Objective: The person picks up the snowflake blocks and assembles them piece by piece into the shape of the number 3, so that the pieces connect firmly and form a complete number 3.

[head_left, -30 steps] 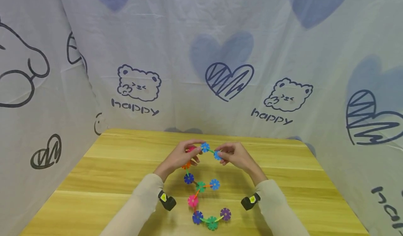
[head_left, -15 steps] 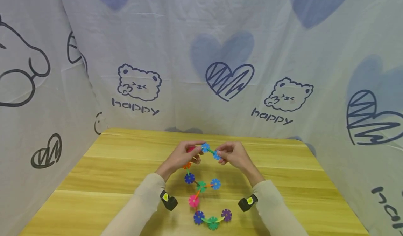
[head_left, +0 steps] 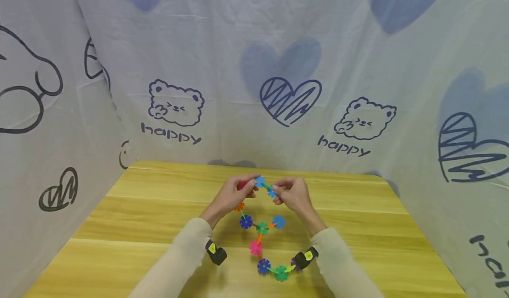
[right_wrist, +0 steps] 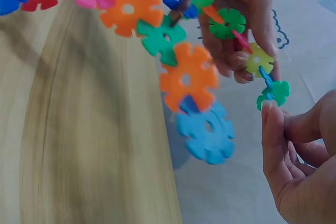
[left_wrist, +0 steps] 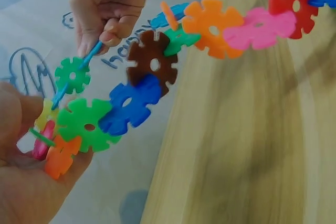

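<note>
My hands hold up a chain of slotted plastic snowflake discs (head_left: 262, 228) in many colours. My left hand (head_left: 232, 192) grips it near one end, fingers about a yellow disc (right_wrist: 260, 60) and its neighbours. My right hand (head_left: 294, 195) pinches a blue disc (left_wrist: 93, 52) at that end between thumb and fingertips. Between the hands a green disc (left_wrist: 72, 75) joins the blue pieces. Below my left hand the chain hangs down, with a side branch ending in a light blue disc (right_wrist: 206, 129). In the head view, my right wrist camera partly covers the lowest end.
Under the hands lies a wood-grain table (head_left: 131, 227). White cloth (head_left: 222, 68) printed with hearts, bears and writing hangs behind it and at both sides. A black camera (head_left: 216, 252) is strapped to my left wrist, another (head_left: 306, 257) to my right.
The hanging part of the chain has swung to the right and slightly up. My right wrist has shifted left, and the blue disc it pinches has moved slightly left and up.
</note>
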Tool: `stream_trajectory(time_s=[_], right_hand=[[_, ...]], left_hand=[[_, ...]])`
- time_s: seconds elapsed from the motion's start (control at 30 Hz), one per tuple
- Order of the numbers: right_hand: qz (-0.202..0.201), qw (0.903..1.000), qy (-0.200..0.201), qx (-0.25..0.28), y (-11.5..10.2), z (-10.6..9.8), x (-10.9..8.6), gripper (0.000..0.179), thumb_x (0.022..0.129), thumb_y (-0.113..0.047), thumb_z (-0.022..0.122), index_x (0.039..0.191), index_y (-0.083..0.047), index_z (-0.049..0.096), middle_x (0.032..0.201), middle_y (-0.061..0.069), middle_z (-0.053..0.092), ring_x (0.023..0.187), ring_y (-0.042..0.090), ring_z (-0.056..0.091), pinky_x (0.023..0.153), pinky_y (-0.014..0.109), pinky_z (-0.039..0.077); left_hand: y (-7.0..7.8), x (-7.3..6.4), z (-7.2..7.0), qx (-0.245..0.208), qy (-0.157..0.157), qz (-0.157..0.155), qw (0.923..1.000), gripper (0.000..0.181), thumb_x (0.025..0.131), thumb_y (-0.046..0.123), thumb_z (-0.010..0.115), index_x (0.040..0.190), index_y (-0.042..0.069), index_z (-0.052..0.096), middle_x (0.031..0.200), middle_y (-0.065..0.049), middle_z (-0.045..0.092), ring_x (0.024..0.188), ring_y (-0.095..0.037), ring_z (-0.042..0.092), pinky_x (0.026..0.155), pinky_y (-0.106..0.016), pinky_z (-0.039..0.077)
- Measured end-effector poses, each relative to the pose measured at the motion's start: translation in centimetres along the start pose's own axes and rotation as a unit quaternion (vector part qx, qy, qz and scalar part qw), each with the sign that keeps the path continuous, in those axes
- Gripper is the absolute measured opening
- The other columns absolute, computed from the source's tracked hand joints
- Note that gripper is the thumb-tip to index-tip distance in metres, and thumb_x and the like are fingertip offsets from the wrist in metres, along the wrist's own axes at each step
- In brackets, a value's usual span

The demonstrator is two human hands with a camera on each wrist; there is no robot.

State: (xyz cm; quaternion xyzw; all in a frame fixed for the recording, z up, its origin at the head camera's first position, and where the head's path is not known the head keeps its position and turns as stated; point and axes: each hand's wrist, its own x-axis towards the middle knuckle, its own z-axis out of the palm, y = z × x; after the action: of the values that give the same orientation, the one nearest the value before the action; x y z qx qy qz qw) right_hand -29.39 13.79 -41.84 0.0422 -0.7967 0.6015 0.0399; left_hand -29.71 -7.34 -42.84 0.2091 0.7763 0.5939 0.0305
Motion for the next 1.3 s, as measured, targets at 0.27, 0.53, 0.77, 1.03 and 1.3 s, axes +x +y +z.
stream_trajectory(time_s=[0.27,0.53,0.77,1.03,1.3], right_hand=[[0.009,0.9998,-0.015,-0.005,0.2,-0.2,0.3,0.016,0.096,-0.003,0.07,0.106,0.009,0.073,0.087,0.018,0.075,0.058,0.011,0.069,0.061,0.029,0.063],[-0.017,0.9971,-0.064,-0.037,-0.4,-1.5,0.7,0.021,0.1,-0.009,0.067,0.112,0.007,0.073,0.099,0.022,0.076,0.065,0.013,0.069,0.068,0.036,0.064],[-0.04,0.9921,-0.098,-0.066,0.0,-2.4,0.7,0.024,0.1,-0.01,0.066,0.121,0.002,0.07,0.102,0.023,0.075,0.069,0.016,0.071,0.069,0.038,0.065],[-0.086,0.9706,-0.162,-0.156,0.5,-2.6,-0.5,0.018,0.101,-0.01,0.064,0.113,0.002,0.071,0.098,0.023,0.074,0.073,0.025,0.073,0.065,0.036,0.063],[-0.156,0.8972,-0.25,-0.328,1.9,-0.7,-2.8,0.009,0.096,-0.016,0.073,0.096,-0.007,0.074,0.091,0.006,0.076,0.079,0.015,0.067,0.071,0.025,0.056]], left_hand=[[0.5,0.0,-0.2,0.016,-0.005,-0.008,0.9998,0.04,0.109,0.02,0.052,0.147,0.01,0.057,0.116,-0.017,0.074,0.09,-0.017,0.073,0.096,-0.04,0.06],[0.6,0.1,-0.9,0.015,-0.036,0.001,0.9992,0.04,0.108,0.021,0.055,0.145,0.007,0.056,0.118,-0.023,0.073,0.088,-0.016,0.069,0.087,-0.046,0.062],[0.5,-0.2,-2.1,0.016,0.003,-0.034,0.9993,0.038,0.104,0.022,0.062,0.14,0.009,0.061,0.117,-0.02,0.076,0.092,-0.017,0.071,0.083,-0.036,0.061],[0.2,-0.2,-3.9,-0.034,0.091,-0.067,0.9931,0.043,0.107,0.018,0.058,0.147,0.006,0.052,0.123,-0.024,0.073,0.088,-0.014,0.068,0.077,-0.032,0.063],[-0.3,-0.3,-4.9,-0.068,0.151,-0.088,0.9823,0.042,0.108,0.016,0.054,0.15,0.012,0.049,0.129,-0.026,0.068,0.089,-0.014,0.067,0.079,-0.033,0.064]])
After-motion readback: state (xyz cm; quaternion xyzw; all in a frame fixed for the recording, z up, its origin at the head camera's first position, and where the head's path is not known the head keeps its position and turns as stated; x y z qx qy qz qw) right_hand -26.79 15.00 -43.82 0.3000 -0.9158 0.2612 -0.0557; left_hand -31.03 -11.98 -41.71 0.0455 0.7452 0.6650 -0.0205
